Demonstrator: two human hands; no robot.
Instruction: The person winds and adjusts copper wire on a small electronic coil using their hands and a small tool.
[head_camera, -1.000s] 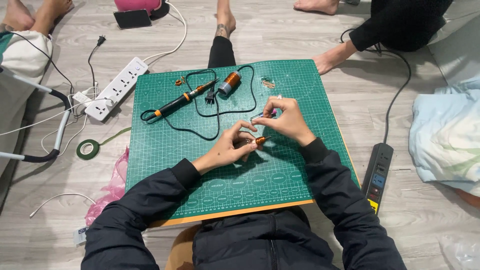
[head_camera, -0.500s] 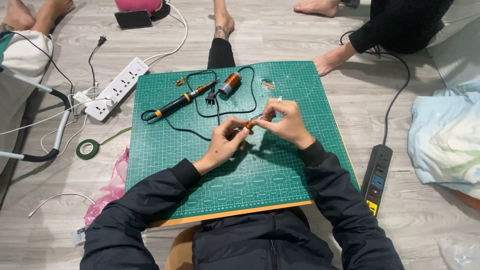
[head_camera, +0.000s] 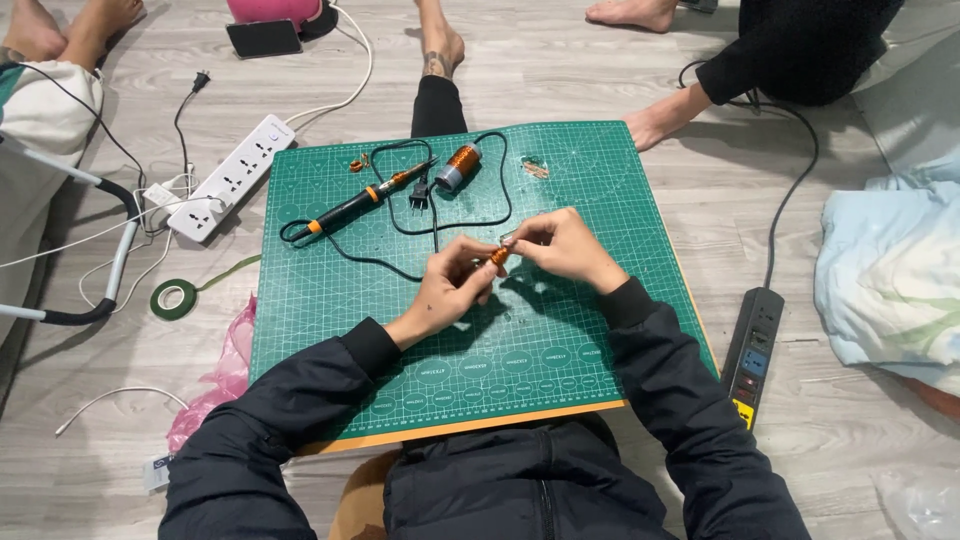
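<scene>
Over the green cutting mat (head_camera: 560, 340), my left hand (head_camera: 452, 285) and my right hand (head_camera: 558, 243) meet and pinch a small orange coil piece (head_camera: 498, 256) between their fingertips. Both hands are held just above the mat's middle. Farther back on the mat lies a soldering iron (head_camera: 362, 203) with an orange and black handle and a looping black cord. Beside it rests a spool of copper wire (head_camera: 458, 166). A tiny copper bit (head_camera: 356, 166) and a small tangle of wire (head_camera: 535, 170) lie near the mat's far edge.
A white power strip (head_camera: 232, 176) and a green tape roll (head_camera: 174, 298) lie left of the mat, with pink plastic (head_camera: 222, 375) at its corner. A black power strip (head_camera: 753, 352) sits on the right by light blue cloth (head_camera: 890, 270). Other people's legs and feet border the far side.
Both hands have risen slightly and shifted toward the mat's far side with the small orange piece, first lower near the left hand, now pinched between both hands.
</scene>
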